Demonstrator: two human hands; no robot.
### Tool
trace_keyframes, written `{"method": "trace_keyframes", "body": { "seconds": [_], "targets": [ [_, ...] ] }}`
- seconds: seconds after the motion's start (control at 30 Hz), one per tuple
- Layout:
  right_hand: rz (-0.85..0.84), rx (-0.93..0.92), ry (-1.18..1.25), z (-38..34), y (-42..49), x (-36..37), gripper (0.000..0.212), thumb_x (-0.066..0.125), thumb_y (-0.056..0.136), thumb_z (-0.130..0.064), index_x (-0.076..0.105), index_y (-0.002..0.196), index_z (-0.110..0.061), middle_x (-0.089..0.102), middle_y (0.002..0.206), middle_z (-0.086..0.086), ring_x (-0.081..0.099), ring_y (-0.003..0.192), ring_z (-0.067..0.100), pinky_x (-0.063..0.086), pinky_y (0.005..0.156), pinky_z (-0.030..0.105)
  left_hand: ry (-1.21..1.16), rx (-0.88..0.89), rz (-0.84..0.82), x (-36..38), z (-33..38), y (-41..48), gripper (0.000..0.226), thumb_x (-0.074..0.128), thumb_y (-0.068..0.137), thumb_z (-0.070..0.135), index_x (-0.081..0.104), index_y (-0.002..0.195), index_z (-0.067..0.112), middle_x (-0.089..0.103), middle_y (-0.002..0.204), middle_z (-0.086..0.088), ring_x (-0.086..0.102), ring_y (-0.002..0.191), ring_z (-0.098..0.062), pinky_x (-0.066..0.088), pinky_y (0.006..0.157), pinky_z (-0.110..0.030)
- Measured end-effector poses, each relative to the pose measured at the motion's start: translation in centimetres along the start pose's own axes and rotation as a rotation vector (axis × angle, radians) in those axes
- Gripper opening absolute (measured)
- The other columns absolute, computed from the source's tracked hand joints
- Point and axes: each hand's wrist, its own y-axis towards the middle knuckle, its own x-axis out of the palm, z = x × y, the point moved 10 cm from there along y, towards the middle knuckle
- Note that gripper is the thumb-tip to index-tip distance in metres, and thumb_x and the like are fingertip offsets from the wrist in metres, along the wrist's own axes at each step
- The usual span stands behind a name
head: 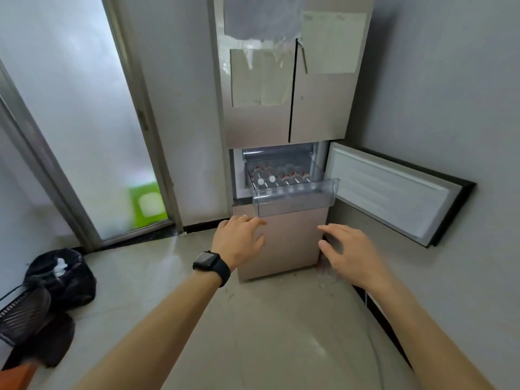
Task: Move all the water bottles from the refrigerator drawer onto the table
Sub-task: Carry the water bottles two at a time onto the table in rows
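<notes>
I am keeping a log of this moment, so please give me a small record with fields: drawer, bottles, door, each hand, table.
drawer: clear plastic refrigerator drawer, pulled out
bottles: clear water bottles with white caps and red labels, lying in the drawer, caps toward the camera
door: lower refrigerator door, swung open to the right
left hand: open, fingers spread, holds nothing, in front of the fridge below the drawer; black wristwatch on its wrist
right hand: open, holds nothing
table: not in view
</notes>
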Motion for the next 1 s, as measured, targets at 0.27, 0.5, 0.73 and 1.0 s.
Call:
{"method": "trace_keyframes", "body": {
  "seconds": [0.27, 0.5, 0.73, 1.0],
  "targets": [
    [-0.035, 0.03, 0.002, 7.1, 13.8, 0.0, 0.044, 0.051, 0.098, -0.046, 0.056, 0.14, -0.035, 0.054, 0.145, -0.012, 0.045, 0.137, 0.013, 0.036, 0.115, 0.034, -0.059, -0.037, -0.04, 4.8, -1.2, 15.6, 0.041, 0.049, 0.097, 0.045, 0.053, 0.137, 0.036, 0.06, 0.136, 0.002, 0.051, 0.128, -0.021, 0.042, 0.107, -0.046],
    [-0.128, 0.072, 0.071, 12.6, 23.4, 3.5, 0.043, 0.05, 0.099, -0.048, 0.052, 0.142, -0.039, 0.05, 0.146, -0.016, 0.043, 0.138, 0.013, 0.037, 0.113, 0.035, -0.107, -0.11, -0.121, 10.5, -3.3, 25.4, 0.042, 0.051, 0.098, 0.046, 0.051, 0.138, 0.035, 0.057, 0.139, 0.0, 0.051, 0.129, -0.021, 0.047, 0.103, -0.046],
    [-0.248, 0.023, 0.187, 16.5, 36.1, 8.6, 0.044, 0.053, 0.099, -0.046, 0.054, 0.141, -0.035, 0.051, 0.146, -0.015, 0.042, 0.138, 0.009, 0.035, 0.115, 0.034, -0.196, -0.256, -0.154, 16.0, -5.7, 36.3, 0.041, 0.053, 0.096, 0.044, 0.054, 0.135, 0.034, 0.058, 0.138, 0.002, 0.054, 0.125, -0.02, 0.049, 0.101, -0.044],
    [-0.434, -0.046, 0.225, 17.8, 47.3, 14.2, 0.045, 0.052, 0.101, -0.045, 0.051, 0.144, -0.032, 0.049, 0.149, -0.011, 0.042, 0.139, 0.013, 0.036, 0.113, 0.033, -0.46, -0.527, -0.154, 20.0, -9.9, 44.6, 0.04, 0.057, 0.097, 0.039, 0.058, 0.135, 0.026, 0.062, 0.134, 0.0, 0.057, 0.124, -0.021, 0.047, 0.104, -0.037]
  ]
}}
